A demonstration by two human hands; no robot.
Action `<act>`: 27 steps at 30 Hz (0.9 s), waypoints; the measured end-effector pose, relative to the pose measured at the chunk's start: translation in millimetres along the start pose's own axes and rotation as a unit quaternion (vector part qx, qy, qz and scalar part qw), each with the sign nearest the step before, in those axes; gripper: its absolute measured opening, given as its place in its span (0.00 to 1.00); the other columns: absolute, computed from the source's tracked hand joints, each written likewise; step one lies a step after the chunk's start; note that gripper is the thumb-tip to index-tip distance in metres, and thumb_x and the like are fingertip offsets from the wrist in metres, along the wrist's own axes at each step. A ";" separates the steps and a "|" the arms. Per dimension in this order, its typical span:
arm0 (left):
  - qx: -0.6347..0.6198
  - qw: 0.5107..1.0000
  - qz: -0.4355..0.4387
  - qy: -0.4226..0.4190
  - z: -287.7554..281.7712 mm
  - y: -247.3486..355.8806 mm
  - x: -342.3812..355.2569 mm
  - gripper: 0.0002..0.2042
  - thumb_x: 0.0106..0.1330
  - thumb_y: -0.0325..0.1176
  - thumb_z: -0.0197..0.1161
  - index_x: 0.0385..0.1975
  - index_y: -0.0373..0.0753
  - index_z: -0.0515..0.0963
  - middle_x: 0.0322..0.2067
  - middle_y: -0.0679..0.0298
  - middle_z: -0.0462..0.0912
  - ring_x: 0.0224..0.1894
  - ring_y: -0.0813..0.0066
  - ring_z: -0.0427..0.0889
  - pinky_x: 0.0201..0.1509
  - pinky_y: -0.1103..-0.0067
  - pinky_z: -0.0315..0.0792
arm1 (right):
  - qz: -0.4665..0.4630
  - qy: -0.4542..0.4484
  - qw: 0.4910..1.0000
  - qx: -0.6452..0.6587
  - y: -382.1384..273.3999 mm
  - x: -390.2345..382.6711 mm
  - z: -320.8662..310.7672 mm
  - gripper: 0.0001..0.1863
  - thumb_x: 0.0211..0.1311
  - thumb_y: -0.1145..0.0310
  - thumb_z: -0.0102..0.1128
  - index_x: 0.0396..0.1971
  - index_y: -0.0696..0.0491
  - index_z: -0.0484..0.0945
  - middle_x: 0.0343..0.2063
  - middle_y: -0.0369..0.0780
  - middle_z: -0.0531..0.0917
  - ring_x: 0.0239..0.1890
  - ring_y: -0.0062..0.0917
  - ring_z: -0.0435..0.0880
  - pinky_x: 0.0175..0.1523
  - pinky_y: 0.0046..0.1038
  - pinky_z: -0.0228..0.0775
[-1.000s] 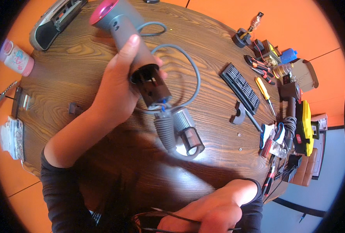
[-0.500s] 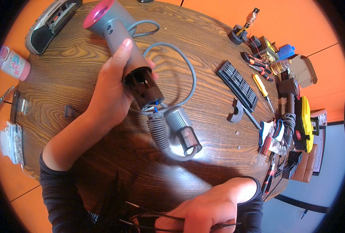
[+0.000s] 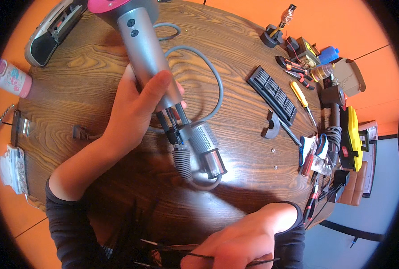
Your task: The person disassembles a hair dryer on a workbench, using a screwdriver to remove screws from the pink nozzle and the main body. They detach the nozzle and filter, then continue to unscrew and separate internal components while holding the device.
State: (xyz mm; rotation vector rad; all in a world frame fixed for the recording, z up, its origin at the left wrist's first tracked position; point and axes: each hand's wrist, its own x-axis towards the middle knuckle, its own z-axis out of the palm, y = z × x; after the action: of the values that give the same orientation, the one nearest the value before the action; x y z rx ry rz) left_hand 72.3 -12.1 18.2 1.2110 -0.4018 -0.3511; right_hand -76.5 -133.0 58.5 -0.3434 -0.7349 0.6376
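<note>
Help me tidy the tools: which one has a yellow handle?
The screwdriver right of the bit case; the pliers beyond it have red-black handles.

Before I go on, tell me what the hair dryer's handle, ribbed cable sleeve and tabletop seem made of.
Handle: satin grey, painted plastic or metal, judging by its sheen. Ribbed sleeve: likely matte grey rubber or soft plastic, given its curving ridges. Tabletop: brown wood or wood-look laminate, semi-gloss, showing grain and a bright reflection.

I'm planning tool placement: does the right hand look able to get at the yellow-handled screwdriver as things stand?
Probably yes: the yellow-handled screwdriver lies uncovered beside the black bit case, with nothing tall between. The right hand appears to hold thin dark strips, which may need putting down.
</note>
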 end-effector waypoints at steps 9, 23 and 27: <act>0.021 1.000 0.004 -0.009 14.8 -0.2 -18.9 0.19 0.60 0.41 0.56 0.41 0.34 0.60 0.29 0.57 0.75 0.28 0.72 0.78 0.31 0.79 0.73 | -0.128 0.146 0.896 -0.399 -5.2 -21.8 7.7 0.10 0.49 0.66 0.59 0.28 0.54 0.71 0.24 0.45 0.75 0.26 0.34 0.75 0.32 0.30 0.69; 0.062 0.995 0.000 -0.079 29.3 -30.1 -42.5 0.29 0.59 0.49 0.54 0.48 0.34 0.52 0.30 0.53 0.73 0.26 0.68 0.75 0.32 0.77 0.72 | 0.068 0.302 0.297 -0.903 -33.6 -155.2 0.3 0.12 0.43 0.79 0.61 0.31 0.60 0.72 0.21 0.39 0.73 0.20 0.26 0.73 0.25 0.23 0.65; 0.067 0.993 -0.007 -0.095 28.4 -40.2 -42.7 0.31 0.58 0.52 0.55 0.48 0.34 0.52 0.30 0.53 0.72 0.26 0.69 0.75 0.32 0.77 0.72 | 0.095 0.263 0.290 -0.915 -32.2 -158.2 -10.1 0.16 0.42 0.77 0.63 0.35 0.57 0.73 0.23 0.38 0.69 0.22 0.25 0.71 0.27 0.23 0.65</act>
State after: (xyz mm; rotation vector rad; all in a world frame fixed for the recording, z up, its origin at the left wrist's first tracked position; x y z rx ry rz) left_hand 19.4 -28.3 -16.2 1.3155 -0.5885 -0.4583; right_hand -145.7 -260.4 -13.3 -2.7281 -0.3886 -0.5513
